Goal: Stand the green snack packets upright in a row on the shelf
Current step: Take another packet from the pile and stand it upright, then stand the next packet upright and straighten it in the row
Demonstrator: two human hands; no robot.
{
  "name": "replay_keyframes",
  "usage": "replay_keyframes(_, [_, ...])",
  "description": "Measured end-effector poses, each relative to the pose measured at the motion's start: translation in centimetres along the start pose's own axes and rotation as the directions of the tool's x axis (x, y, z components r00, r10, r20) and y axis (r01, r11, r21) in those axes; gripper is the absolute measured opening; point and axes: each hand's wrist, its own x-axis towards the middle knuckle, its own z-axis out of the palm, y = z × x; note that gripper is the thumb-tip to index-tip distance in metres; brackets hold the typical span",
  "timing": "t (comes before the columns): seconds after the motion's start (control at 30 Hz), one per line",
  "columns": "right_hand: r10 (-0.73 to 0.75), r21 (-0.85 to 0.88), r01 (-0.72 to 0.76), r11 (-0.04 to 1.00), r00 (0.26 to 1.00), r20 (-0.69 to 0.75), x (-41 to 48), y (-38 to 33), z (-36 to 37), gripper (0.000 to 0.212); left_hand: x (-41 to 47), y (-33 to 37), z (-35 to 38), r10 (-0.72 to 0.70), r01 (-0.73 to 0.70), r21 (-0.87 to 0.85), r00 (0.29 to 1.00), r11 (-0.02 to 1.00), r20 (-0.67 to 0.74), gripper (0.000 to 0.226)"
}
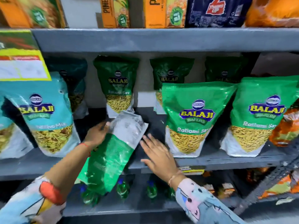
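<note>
The whole view is smeared, and the back-row packets (116, 84) sit in shadow. The left hand (97, 133) grips the white end of a green packet (113, 152), fingers curled around its edge; the packet lies tilted, back side up, half over the shelf (226, 160) lip. The right hand (158, 152) hovers beside it, flat, fingers spread, holding nothing.
</note>
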Motion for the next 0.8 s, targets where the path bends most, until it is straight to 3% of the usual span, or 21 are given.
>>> replay_keyframes(0.13, [0.099, -0.071, -0.091, 0.993, 0.989, 0.114, 3.4, -0.7, 2.8, 0.082, 1.6, -1.1, -0.7, -0.025, 0.019, 0.073, 0.996, 0.997, 0.087, 0.055])
replay_keyframes(0.27, [0.147, -0.04, -0.143, 0.989, 0.982, 0.119, 4.6, -1.0, 3.9, 0.071, 2.0, -1.2, -1.8, -0.059, 0.06, 0.001, 0.973, 0.998, 0.222, 0.054])
replay_keyframes(0.37, [0.229, 0.177, -0.241, 0.954, 0.97, 0.085, 4.9, -0.8, 4.5, 0.058, 1.8, -1.8, -2.3, -0.046, 0.067, -0.079, 0.967, 0.995, 0.25, 0.049])
replay_keyframes(0.5, [0.432, 0.58, -0.44, 0.686, 0.887, 0.162, 5.3, 0.0, 3.7, 0.057, 1.5, -2.5, -3.0, 0.014, 0.077, -0.264, 0.945, 0.961, 0.328, 0.026])
replay_keyframes(0.67, [0.572, 0.859, -0.47, 0.205, 0.769, 0.284, 7.6, -0.6, 1.0, 0.04, 1.6, -4.4, -4.3, 0.025, 0.171, -0.543, 0.942, 0.822, 0.334, 0.024])
replay_keyframes(0.8, [0.597, 0.777, -0.589, 0.222, 0.712, 0.369, 10.4, 0.8, 1.7, 0.016, 1.9, -4.1, -2.9, 0.186, 0.066, -0.693, 0.941, 0.718, 0.283, 0.033])
